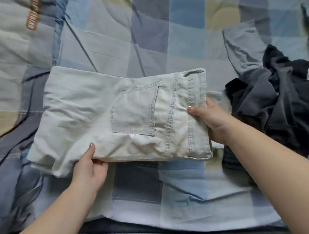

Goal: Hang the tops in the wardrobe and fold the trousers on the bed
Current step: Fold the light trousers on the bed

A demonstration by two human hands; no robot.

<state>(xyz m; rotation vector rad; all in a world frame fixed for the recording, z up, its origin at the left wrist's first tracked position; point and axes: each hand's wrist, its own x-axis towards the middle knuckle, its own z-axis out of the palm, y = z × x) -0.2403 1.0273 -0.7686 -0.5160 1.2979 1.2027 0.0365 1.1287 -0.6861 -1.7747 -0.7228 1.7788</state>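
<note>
Head view: hands (89, 169) on trousers' (123, 113) edges

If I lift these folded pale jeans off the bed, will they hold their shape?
Probably only partly. The folded jeans look like thick denim with stitched seams, so the stack should stay fairly flat. The left hand and right hand grip opposite edges, which suggests it needs support. The loose layers at the lower left corner would likely droop.

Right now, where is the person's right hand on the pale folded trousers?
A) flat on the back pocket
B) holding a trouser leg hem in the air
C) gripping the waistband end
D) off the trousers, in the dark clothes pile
C: the right hand grips the waistband end of the pale trousers, thumb on top, beside the dark clothes pile.
</note>
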